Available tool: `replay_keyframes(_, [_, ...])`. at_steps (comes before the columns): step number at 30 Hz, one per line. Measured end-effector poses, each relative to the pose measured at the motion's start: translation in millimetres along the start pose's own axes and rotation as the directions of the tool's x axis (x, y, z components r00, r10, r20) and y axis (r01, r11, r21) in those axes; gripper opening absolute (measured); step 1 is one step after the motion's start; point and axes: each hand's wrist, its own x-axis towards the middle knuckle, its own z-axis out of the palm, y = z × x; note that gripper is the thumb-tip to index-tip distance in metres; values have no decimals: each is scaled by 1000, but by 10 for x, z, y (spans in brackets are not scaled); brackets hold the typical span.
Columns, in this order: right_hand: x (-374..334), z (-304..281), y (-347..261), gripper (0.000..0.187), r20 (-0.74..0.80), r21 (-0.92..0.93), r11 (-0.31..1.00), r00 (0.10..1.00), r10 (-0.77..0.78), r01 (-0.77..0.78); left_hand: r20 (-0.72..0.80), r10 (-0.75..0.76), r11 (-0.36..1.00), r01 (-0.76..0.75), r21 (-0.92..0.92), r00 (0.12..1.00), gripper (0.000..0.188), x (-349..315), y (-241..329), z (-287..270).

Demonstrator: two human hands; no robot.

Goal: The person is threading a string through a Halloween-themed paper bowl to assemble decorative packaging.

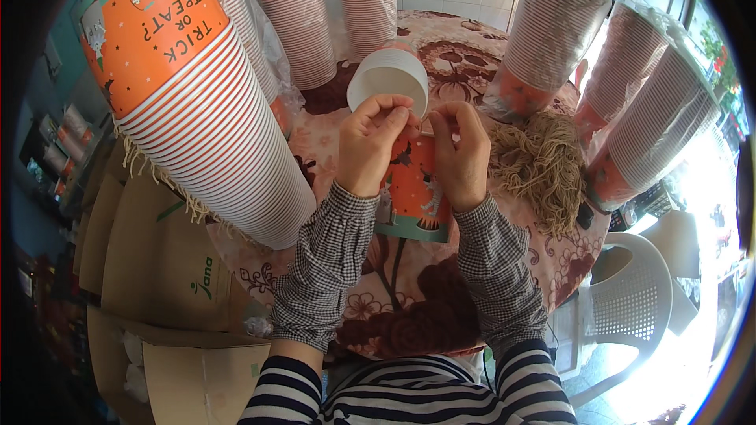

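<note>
My left hand (376,142) and my right hand (460,153) are raised close together over the table, each with thumb and forefinger pinched. What the fingertips hold is too small to make out. Just below them is an orange paper bucket (413,189) with printed figures and a green band at its lower end; my hands partly cover its upper end. Behind my left hand a second paper bucket (386,83) lies on its side, its white inside facing me. A heap of beige cord (543,165) lies to the right of my right hand.
A tall stack of nested orange buckets (213,126) leans at the left. More plastic-wrapped stacks (295,31) stand at the back, and others (551,24) at the right. A flowered cloth (378,307) covers the round table. Cardboard boxes (169,267) are at lower left, a white chair (630,299) at right.
</note>
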Motion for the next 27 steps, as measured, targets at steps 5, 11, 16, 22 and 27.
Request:
replay_keyframes(5, [13,8,61,10,48,-93,989,993,-110,114,-56,-69,993,64,-98,996,15,33,-30,-68])
replay_keyframes(11, [-32,53,165,8,196,-251,950,971,-137,184,-13,-99,981,100,164,995,17,105,-212,-176])
replay_keyframes(16, [27,-2,92,9,236,-128,955,944,-232,267,14,-55,957,49,286,998,17,100,-181,-158])
replay_keyframes(22, [48,-35,71,11,180,-79,966,957,-229,246,162,-35,868,-50,494,986,20,54,-135,-114])
replay_keyframes(27, [60,-82,119,5,219,81,996,976,18,-37,184,-62,851,-44,523,981,20,16,-52,-39])
